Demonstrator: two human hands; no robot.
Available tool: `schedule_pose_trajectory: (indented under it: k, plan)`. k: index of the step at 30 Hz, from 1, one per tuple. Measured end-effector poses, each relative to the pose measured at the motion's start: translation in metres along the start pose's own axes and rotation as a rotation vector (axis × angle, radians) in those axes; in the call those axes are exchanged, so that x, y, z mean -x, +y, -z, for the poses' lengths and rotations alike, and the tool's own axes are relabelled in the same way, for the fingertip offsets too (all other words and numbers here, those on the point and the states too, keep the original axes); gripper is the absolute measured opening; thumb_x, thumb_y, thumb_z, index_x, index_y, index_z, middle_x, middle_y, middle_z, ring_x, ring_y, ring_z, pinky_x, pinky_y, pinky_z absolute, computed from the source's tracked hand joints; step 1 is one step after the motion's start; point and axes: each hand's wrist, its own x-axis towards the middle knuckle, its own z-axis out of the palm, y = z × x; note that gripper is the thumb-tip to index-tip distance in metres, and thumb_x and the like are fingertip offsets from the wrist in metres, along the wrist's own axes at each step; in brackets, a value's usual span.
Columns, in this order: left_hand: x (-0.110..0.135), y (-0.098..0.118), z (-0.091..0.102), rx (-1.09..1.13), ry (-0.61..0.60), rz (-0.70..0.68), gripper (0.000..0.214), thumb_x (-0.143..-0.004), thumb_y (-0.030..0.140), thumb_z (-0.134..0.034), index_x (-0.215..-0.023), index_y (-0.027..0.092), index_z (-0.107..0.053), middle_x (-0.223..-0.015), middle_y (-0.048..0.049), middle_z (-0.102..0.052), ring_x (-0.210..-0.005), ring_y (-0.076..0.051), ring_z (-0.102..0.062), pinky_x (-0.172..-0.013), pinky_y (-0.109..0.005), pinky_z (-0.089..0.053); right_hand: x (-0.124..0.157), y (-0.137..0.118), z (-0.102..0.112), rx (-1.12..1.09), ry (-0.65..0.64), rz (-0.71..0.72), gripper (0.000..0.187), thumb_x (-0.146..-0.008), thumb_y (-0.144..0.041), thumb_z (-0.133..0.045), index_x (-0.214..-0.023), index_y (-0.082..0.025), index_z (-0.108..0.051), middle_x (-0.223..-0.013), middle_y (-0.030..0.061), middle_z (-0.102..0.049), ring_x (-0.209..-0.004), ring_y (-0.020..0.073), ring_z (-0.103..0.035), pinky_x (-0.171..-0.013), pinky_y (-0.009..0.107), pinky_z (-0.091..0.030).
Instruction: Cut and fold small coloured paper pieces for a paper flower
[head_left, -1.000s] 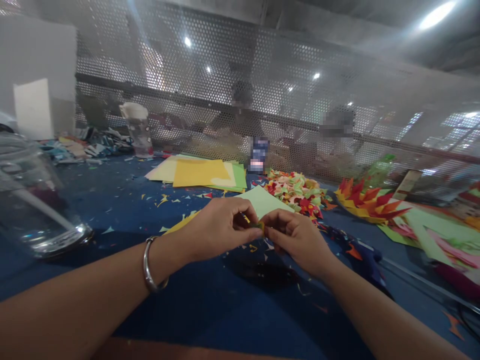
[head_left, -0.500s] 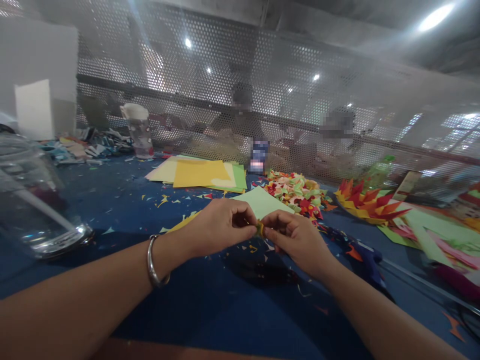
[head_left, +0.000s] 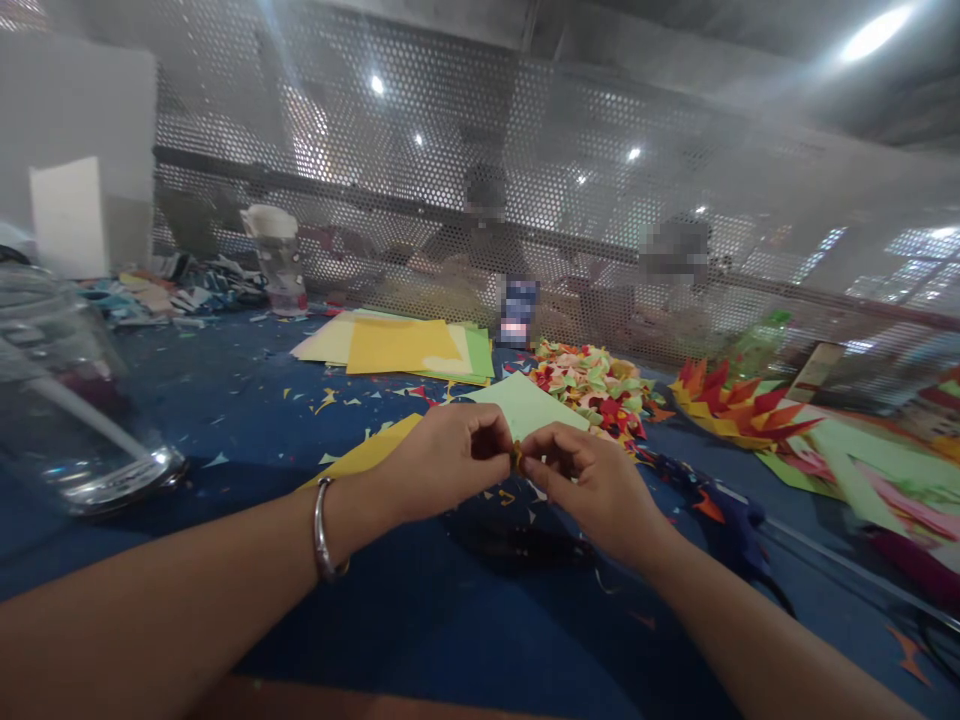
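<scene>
Between the fingertips of both hands is a small yellow paper piece [head_left: 517, 456], mostly hidden by the fingers. My left hand [head_left: 450, 460], with a silver bangle at the wrist, pinches it from the left. From the right, my right hand [head_left: 592, 480] pinches it with thumb and forefinger. Behind the hands lies a pale green paper sheet [head_left: 525, 402]. A yellow sheet [head_left: 375, 450] is partly covered by the left hand. Beneath the hands, a dark tool [head_left: 536, 543], its kind unclear in shadow, rests on the blue table [head_left: 390, 620].
Stacked coloured paper [head_left: 405, 346] and a lit phone [head_left: 517, 312] are at the back. Right of them are a heap of small paper pieces [head_left: 592, 380], an orange-yellow paper flower [head_left: 739, 405] and a blue glue gun [head_left: 731, 525]. A clear jug [head_left: 60, 400] stands left.
My left hand and wrist have shifted slightly right and down, uncovering more of the yellow sheet. Both hands still pinch the small yellow piece, which appears slightly turned.
</scene>
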Motion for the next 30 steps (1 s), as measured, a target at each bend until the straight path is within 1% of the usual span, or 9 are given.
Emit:
schedule_pose_trajectory:
  k: [5, 10, 13, 16, 18, 23, 27, 30]
  plan:
    - [-0.002, 0.001, 0.004, 0.104, -0.046, 0.039, 0.004, -0.071, 0.020, -0.056, -0.074, 0.018, -0.057, -0.064, 0.0033, -0.058, -0.059, -0.010, -0.051, -0.054, -0.021, -0.039, 0.002, -0.006, 0.002, 0.105, -0.005, 0.083, 0.007, -0.083, -0.018, -0.055, -0.083, -0.021, -0.061, -0.066, -0.0028, -0.057, -0.056, 0.0114, -0.049, -0.052, 0.023, -0.036]
    - [0.000, 0.004, 0.003, 0.137, -0.038, 0.045, 0.004, -0.072, 0.021, -0.057, -0.074, 0.018, -0.057, -0.064, 0.0036, -0.057, -0.059, -0.010, -0.051, -0.053, -0.021, -0.038, 0.003, -0.008, 0.004, 0.150, 0.009, 0.129, 0.010, -0.082, -0.013, -0.055, -0.084, -0.021, -0.060, -0.072, -0.0021, -0.059, -0.059, 0.0113, -0.050, -0.056, 0.024, -0.038]
    - [0.002, 0.004, 0.003, 0.074, -0.035, 0.036, 0.004, -0.073, 0.021, -0.056, -0.076, 0.019, -0.057, -0.066, 0.0035, -0.059, -0.061, -0.011, -0.053, -0.054, -0.021, -0.038, 0.003, -0.007, 0.003, 0.190, 0.013, 0.154, 0.009, -0.082, -0.012, -0.054, -0.084, -0.020, -0.060, -0.074, -0.0013, -0.059, -0.061, 0.0117, -0.051, -0.058, 0.024, -0.038]
    - [0.004, 0.005, 0.004, -0.053, -0.041, 0.026, 0.003, -0.073, 0.020, -0.055, -0.075, 0.020, -0.058, -0.065, 0.0040, -0.061, -0.060, -0.011, -0.054, -0.053, -0.021, -0.037, 0.003, -0.006, 0.002, 0.239, -0.012, 0.175, 0.009, -0.081, -0.011, -0.054, -0.080, -0.019, -0.058, -0.074, -0.0010, -0.059, -0.062, 0.0120, -0.051, -0.058, 0.024, -0.037]
    - [0.005, 0.006, 0.006, -0.091, -0.038, 0.019, 0.004, -0.073, 0.020, -0.054, -0.074, 0.020, -0.058, -0.065, 0.0038, -0.061, -0.060, -0.011, -0.054, -0.053, -0.021, -0.036, 0.003, -0.006, 0.001, 0.236, -0.026, 0.172, 0.010, -0.080, -0.009, -0.053, -0.080, -0.019, -0.057, -0.074, -0.0012, -0.058, -0.062, 0.0119, -0.050, -0.057, 0.024, -0.036]
    - [0.007, 0.008, 0.005, -0.047, -0.026, 0.015, 0.005, -0.074, 0.020, -0.053, -0.076, 0.019, -0.057, -0.066, 0.0026, -0.062, -0.061, -0.011, -0.055, -0.053, -0.021, -0.037, 0.003, -0.009, 0.001, 0.196, -0.044, 0.175, 0.013, -0.081, -0.008, -0.051, -0.086, -0.018, -0.057, -0.078, -0.0003, -0.057, -0.066, 0.0124, -0.051, -0.060, 0.024, -0.038]
    - [0.009, 0.006, 0.002, -0.059, 0.001, -0.004, 0.003, -0.074, 0.018, -0.054, -0.075, 0.019, -0.057, -0.067, 0.0028, -0.062, -0.061, -0.011, -0.054, -0.054, -0.021, -0.036, 0.003, -0.009, 0.001, 0.220, -0.034, 0.177, 0.017, -0.078, -0.003, -0.051, -0.083, -0.018, -0.057, -0.079, 0.0001, -0.056, -0.070, 0.0135, -0.051, -0.063, 0.025, -0.037]
    - [0.009, 0.005, 0.000, -0.094, 0.026, -0.036, 0.003, -0.075, 0.018, -0.054, -0.074, 0.019, -0.056, -0.066, 0.0037, -0.060, -0.059, -0.010, -0.053, -0.053, -0.021, -0.035, 0.003, -0.007, 0.000, 0.234, -0.032, 0.174, 0.017, -0.078, -0.003, -0.050, -0.081, -0.018, -0.056, -0.077, -0.0003, -0.056, -0.070, 0.0135, -0.051, -0.063, 0.025, -0.037]
